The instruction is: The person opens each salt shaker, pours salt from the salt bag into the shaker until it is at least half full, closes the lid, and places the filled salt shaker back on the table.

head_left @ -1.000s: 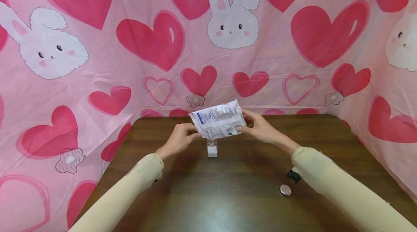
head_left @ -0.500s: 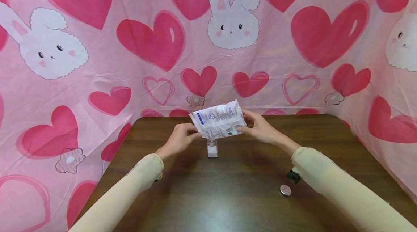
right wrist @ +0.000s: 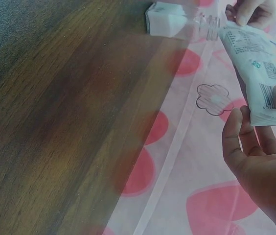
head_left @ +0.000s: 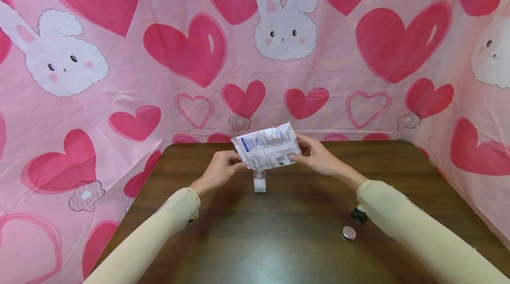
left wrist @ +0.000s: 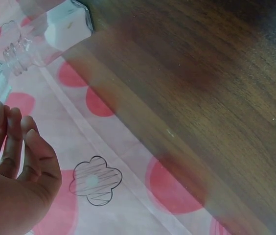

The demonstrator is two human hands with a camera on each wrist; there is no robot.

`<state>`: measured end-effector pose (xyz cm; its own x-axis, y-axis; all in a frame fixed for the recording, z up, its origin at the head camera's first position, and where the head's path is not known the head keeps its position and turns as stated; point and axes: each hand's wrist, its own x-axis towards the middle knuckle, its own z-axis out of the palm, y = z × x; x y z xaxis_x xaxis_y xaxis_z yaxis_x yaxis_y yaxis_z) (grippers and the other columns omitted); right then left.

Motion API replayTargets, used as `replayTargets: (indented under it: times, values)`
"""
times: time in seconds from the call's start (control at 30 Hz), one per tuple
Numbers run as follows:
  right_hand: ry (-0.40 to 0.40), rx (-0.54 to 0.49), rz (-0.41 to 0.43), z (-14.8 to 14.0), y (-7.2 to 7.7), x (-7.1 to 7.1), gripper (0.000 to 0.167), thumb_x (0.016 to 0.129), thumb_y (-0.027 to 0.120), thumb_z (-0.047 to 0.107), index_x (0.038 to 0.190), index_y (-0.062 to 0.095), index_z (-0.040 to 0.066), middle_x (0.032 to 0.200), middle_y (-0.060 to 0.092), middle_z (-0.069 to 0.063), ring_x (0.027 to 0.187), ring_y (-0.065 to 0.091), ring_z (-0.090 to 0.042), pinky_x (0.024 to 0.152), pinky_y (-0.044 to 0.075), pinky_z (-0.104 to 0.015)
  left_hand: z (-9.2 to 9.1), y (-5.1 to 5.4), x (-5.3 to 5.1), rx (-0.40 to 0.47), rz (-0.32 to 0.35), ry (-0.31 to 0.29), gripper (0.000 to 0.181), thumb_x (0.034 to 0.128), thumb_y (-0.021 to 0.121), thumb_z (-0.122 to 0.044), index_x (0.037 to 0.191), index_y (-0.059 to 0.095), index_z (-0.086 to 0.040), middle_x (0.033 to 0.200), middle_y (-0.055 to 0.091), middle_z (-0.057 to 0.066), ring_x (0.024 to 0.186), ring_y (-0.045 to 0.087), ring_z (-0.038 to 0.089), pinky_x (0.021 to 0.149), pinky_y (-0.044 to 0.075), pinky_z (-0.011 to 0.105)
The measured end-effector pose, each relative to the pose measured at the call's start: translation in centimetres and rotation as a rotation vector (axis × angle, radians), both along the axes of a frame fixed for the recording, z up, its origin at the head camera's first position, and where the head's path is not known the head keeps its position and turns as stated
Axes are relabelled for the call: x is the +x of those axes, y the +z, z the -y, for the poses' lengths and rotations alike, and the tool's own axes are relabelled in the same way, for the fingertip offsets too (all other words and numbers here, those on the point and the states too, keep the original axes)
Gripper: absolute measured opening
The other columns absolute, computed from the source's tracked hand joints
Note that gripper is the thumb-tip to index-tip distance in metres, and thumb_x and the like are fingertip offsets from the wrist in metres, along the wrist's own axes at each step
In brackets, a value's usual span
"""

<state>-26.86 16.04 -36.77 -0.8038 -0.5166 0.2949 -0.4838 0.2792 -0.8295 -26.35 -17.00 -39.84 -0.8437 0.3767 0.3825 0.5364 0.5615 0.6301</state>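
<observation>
A white printed packet [head_left: 266, 146] is held tilted in the air over a small clear shaker bottle [head_left: 260, 185]. My left hand [head_left: 220, 169] pinches the packet's lower left corner between thumb and fingers. At the other end my right hand [head_left: 318, 156] grips the packet, thumb on the near face. In the right wrist view, the packet's corner [right wrist: 236, 36] lies close to the threaded neck of the bottle [right wrist: 177, 20]; whether they touch I cannot tell. White stuff [left wrist: 69, 24] fills the lower part of the bottle, which stands upright on the table.
A round lid with holes [head_left: 349, 233] lies on the brown wooden table [head_left: 255, 239], near my right forearm. Behind the table's far edge hangs a pink cloth [head_left: 239, 67] with hearts and rabbits, which also runs along both sides.
</observation>
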Motion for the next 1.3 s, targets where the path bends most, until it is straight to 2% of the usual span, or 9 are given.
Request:
replayTargets:
  times: [0.43,0.73,1.03,1.3]
  values:
    - [0.008,-0.009,0.017,-0.02,0.03,-0.04,0.068,0.096,0.075,0.000,0.157,0.044,0.003,0.121,0.067,-0.023,0.098,0.069,-0.034,0.068,0.061,-0.040,0.03,-0.02,-0.10,-0.006,-0.007,0.008,0.006,0.0922,0.081,-0.004,0.098,0.082,-0.006,0.093,0.075,0.003,0.077,0.065,0.019,0.071,0.054,0.032]
    - [0.012,-0.017,-0.011,0.10,0.06,-0.06,0.068,0.095,0.075,-0.002,0.156,0.045,0.001,0.115,0.069,-0.022,0.093,0.069,-0.031,0.067,0.060,-0.038,-0.04,0.02,0.04,-0.009,0.003,0.006,0.004,0.0928,0.081,-0.005,0.096,0.082,-0.003,0.090,0.074,0.002,0.078,0.066,0.027,0.070,0.052,0.031]
    - [0.008,-0.020,-0.001,0.13,0.10,0.02,0.070,0.095,0.075,-0.002,0.157,0.045,0.003,0.115,0.068,-0.022,0.094,0.069,-0.032,0.067,0.060,-0.039,-0.02,-0.02,0.03,-0.007,0.007,0.011,0.003,0.0921,0.081,-0.005,0.095,0.082,-0.005,0.090,0.074,0.001,0.078,0.065,0.027,0.069,0.052,0.031]
    - [0.006,-0.012,-0.007,0.07,0.13,-0.04,0.068,0.095,0.076,-0.001,0.156,0.046,0.002,0.116,0.069,-0.021,0.095,0.069,-0.032,0.068,0.060,-0.038,-0.04,0.05,0.01,-0.017,-0.003,0.012,0.003,0.0921,0.081,-0.004,0.095,0.082,-0.005,0.091,0.074,0.004,0.076,0.064,0.018,0.070,0.053,0.031]
